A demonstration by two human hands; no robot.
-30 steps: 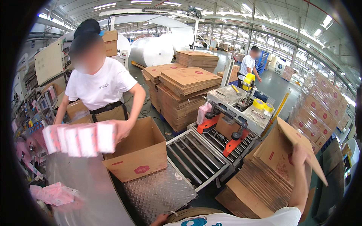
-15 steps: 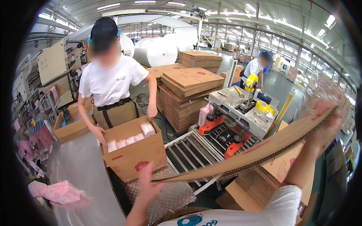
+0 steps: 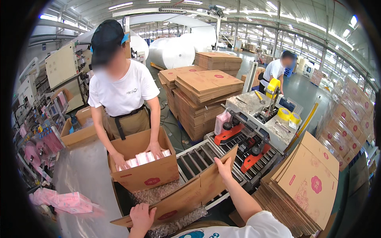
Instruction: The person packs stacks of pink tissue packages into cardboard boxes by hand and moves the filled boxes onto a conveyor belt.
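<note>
A flat, folded brown cardboard carton (image 3: 189,194) stands tilted on its long edge in front of me. My left hand (image 3: 141,217) grips its upper edge near the left end, with fingers bent over it. At the far right end, my right hand (image 3: 224,169) holds the same carton, thumb on the near face and fingers behind. Just beyond it stands an open carton (image 3: 145,180) packed with pink-and-white packs (image 3: 143,159). A co-worker in a white T-shirt (image 3: 124,85) has both hands inside that carton, pressing on the packs.
A stack of flat cartons (image 3: 303,184) leans at my right; more stacks (image 3: 206,87) stand behind the roller conveyor (image 3: 200,158). The taping machine (image 3: 256,119) straddles the rollers. Pink packs (image 3: 65,201) lie on the metal table (image 3: 85,178) at left. Another person (image 3: 274,71) works farther back.
The flat carton has swung down from high on my right to in front of me. My left hand, apart from it before, now grips its edge. The co-worker's hands have moved into the open carton.
</note>
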